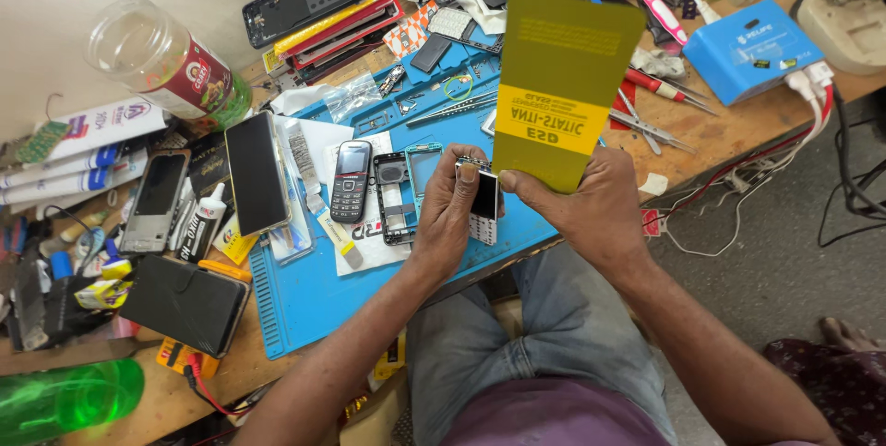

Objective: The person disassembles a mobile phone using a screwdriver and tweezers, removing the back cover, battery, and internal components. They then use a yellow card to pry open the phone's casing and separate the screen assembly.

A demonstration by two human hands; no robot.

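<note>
Hands are closed on things above the blue mat (pixel 305 298): a small keypad phone (pixel 483 206) is gripped by the left hand (pixel 449 215), a yellow-green packet (pixel 558 86) pinched by the right hand (pixel 591 210).

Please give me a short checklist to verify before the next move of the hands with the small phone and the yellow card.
1. Left hand grips the small phone: ok.
2. Right hand holds the yellow card upright behind the phone: ok.
3. Phone is above the blue mat, not beyond the table edge: ok.
4. Loose phone frame lies flat on the mat: ok.
5. Tweezers within reach: ok.
6. Phone's small parts all in place: cannot tell.
</note>
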